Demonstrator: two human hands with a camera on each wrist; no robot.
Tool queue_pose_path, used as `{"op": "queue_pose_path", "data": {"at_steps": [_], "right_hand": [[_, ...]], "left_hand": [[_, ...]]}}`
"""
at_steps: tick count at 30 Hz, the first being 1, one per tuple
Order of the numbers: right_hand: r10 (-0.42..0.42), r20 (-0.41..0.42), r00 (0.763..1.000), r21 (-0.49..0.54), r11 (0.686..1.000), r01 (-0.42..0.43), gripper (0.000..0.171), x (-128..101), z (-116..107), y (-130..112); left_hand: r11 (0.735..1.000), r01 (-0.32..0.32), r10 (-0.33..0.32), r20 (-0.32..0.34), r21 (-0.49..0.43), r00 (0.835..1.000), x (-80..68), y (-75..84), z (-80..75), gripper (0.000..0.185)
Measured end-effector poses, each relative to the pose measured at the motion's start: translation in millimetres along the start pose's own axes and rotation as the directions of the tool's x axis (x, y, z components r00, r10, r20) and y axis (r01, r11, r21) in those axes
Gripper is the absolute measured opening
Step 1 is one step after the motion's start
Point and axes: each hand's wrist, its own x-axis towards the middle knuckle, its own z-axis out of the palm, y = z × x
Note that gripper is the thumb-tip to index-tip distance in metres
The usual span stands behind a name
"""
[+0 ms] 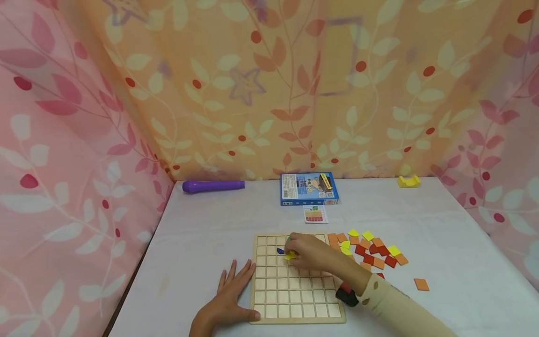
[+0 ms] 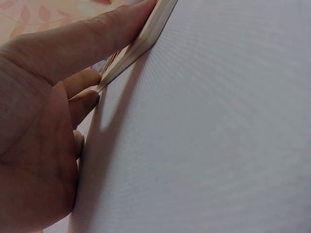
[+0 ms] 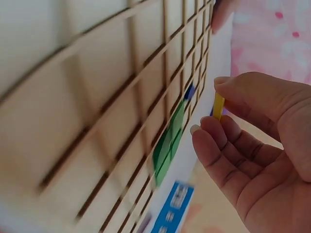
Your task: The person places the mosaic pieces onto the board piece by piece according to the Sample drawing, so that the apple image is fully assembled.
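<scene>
A wooden grid board (image 1: 271,296) lies on the white table. My right hand (image 1: 313,252) is over its upper part and pinches a thin yellow tile (image 3: 218,106) between thumb and fingers. Close by on the board are a small blue tile (image 1: 280,251) and green tiles (image 3: 169,145), the green mostly hidden behind the hand in the head view. At the board's left edge rests my left hand (image 1: 227,297), its fingers spread. The left thumb (image 2: 97,36) lies on the board's near corner, and its fingertips touch along the side.
Loose orange, red and yellow tiles (image 1: 379,263) lie right of the board, one orange tile (image 1: 421,284) apart. Beyond the board are a picture card (image 1: 315,214) and a blue box (image 1: 309,188). A purple microphone (image 1: 213,186) and a yellow block (image 1: 408,181) are along the back.
</scene>
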Motion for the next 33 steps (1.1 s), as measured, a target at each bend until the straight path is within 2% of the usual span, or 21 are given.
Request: {"op": "queue_pose_path", "data": {"at_steps": [6, 13, 27, 33], "right_hand": [[-0.073, 0.006, 0.997, -0.050, 0.996, 0.073, 0.013, 38, 20, -14], [-0.071, 0.041, 0.997, -0.106, 0.991, 0.075, 0.012, 62, 41, -27], [-0.101, 0.040, 0.994, -0.095, 0.990, 0.104, 0.004, 69, 48, -33], [-0.152, 0.050, 0.987, -0.208, 0.965, 0.159, 0.010, 55, 45, -39]], "left_hand": [[1.000, -0.012, 0.012, 0.005, -0.005, 1.000, -1.4, -1.4, -2.4, 0.120], [0.999, -0.028, 0.029, 0.016, -0.015, 0.999, -2.9, -2.9, -1.4, 0.118], [0.999, -0.049, 0.049, 0.008, -0.014, 0.999, -2.8, -3.6, -0.6, 0.117], [0.999, -0.052, 0.052, 0.003, -0.015, 0.999, -1.9, -5.1, 1.1, 0.117]]}}
